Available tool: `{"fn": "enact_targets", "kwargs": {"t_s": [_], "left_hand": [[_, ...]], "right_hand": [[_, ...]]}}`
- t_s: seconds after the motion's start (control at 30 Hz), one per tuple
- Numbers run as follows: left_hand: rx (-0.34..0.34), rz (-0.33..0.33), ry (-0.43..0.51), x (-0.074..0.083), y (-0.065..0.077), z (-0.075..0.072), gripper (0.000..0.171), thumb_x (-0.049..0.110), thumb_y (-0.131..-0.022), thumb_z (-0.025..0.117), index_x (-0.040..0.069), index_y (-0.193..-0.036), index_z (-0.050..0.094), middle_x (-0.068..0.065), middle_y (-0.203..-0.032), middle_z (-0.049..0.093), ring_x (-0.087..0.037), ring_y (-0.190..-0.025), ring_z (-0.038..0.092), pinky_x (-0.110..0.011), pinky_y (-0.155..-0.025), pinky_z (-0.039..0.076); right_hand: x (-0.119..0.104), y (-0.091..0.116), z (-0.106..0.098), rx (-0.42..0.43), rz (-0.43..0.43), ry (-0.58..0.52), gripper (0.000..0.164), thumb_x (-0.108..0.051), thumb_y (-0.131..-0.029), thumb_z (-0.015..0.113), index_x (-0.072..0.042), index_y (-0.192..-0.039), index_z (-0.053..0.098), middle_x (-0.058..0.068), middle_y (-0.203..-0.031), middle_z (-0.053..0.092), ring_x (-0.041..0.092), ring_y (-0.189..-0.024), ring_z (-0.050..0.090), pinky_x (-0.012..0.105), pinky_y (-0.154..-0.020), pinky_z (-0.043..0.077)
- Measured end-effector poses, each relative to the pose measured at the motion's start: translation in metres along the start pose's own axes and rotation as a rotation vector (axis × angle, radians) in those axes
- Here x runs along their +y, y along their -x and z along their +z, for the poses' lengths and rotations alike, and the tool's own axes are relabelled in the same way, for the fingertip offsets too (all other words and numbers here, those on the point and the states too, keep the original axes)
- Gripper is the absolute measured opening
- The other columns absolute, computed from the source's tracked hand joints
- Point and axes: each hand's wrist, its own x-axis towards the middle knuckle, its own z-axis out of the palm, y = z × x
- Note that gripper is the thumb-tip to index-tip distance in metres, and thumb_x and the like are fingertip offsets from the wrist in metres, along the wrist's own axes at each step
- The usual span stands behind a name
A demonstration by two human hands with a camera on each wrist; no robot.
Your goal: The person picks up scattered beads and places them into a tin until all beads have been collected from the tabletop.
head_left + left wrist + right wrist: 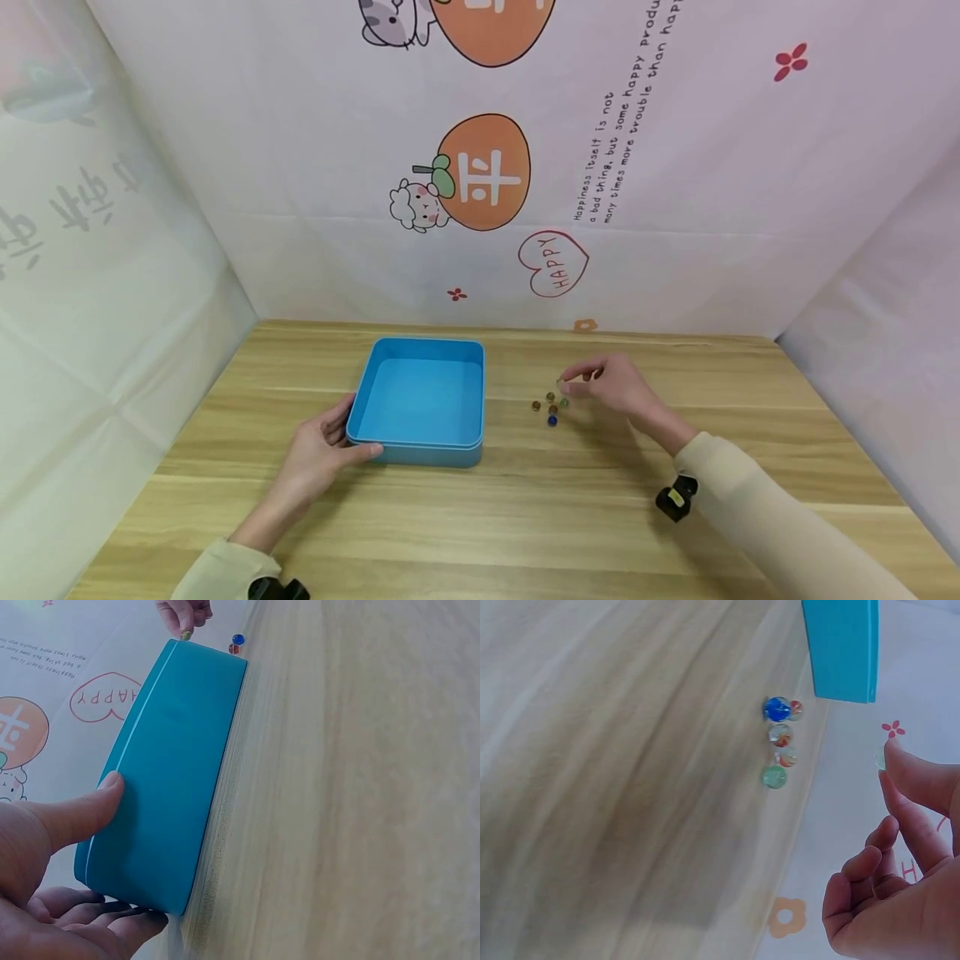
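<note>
An open blue square box (431, 456) stands on the wooden table, left of centre. My left hand (318, 454) grips its near left corner, thumb on the front wall and fingers around the left side. Between thumb and forefinger, my right hand (611, 385) pinches a clear glass marble (880, 758), held above the table. Several marbles lie close together below that hand, among them a blue marble (778, 709), a green marble (775, 777) and an orange-streaked clear marble (781, 736).
The wooden table (487, 533) runs back to a white printed cloth (675, 250) hanging behind it. More pale cloth (97, 275) hangs at the left, and some at the right. A small black device (677, 498) is strapped at the right wrist.
</note>
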Motion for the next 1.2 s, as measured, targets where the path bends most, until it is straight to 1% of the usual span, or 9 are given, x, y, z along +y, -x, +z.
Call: {"fn": "enact_targets", "kwargs": {"t_s": [0.23,0.43,0.7,0.97,1.2], "left_hand": [[-0.005,0.004,0.014,0.001,0.000,0.001,0.099,0.012,-0.088,0.089,-0.002,-0.165,0.027,-0.027,-0.166,0.030,-0.041,-0.149,0.037,-0.041,-0.110,0.046],[-0.009,0.002,0.016,0.000,0.000,0.001,0.100,0.013,-0.088,0.089,-0.003,-0.165,0.026,-0.027,-0.166,0.029,-0.041,-0.149,0.037,-0.040,-0.110,0.046],[-0.004,-0.005,0.005,0.002,0.001,0.002,0.101,0.013,-0.088,0.089,-0.002,-0.165,0.026,-0.027,-0.166,0.029,-0.041,-0.149,0.037,-0.042,-0.111,0.044],[-0.003,-0.012,0.000,0.002,0.001,0.001,0.100,0.014,-0.088,0.089,-0.003,-0.165,0.026,-0.027,-0.166,0.029,-0.040,-0.149,0.037,-0.041,-0.111,0.045],[-0.001,-0.011,-0.006,0.002,0.002,0.001,0.100,0.014,-0.088,0.089,-0.003,-0.165,0.026,-0.027,-0.166,0.029,-0.040,-0.149,0.037,-0.042,-0.111,0.044]], "right_hand": [[-0.007,-0.004,-0.002,-0.022,-0.014,-0.002,0.018,-0.021,-0.093,0.084,-0.008,-0.107,0.084,0.010,-0.098,0.061,0.024,-0.083,0.047,0.033,-0.063,0.038],[-0.015,-0.006,-0.003,-0.026,-0.005,-0.006,0.018,-0.023,-0.092,0.084,-0.010,-0.105,0.084,0.010,-0.097,0.059,0.025,-0.083,0.046,0.034,-0.065,0.038],[-0.029,-0.011,0.001,-0.035,-0.031,-0.024,0.022,-0.025,-0.092,0.085,-0.009,-0.106,0.084,0.010,-0.099,0.059,0.025,-0.086,0.048,0.035,-0.069,0.040],[-0.042,-0.016,0.009,-0.059,-0.069,-0.042,0.020,-0.022,-0.094,0.083,-0.008,-0.107,0.083,0.010,-0.101,0.061,0.026,-0.089,0.049,0.036,-0.071,0.041],[-0.052,-0.021,0.018,-0.064,-0.066,-0.067,0.016,-0.020,-0.093,0.083,-0.008,-0.104,0.084,0.009,-0.099,0.061,0.026,-0.091,0.049,0.036,-0.072,0.040]]}}
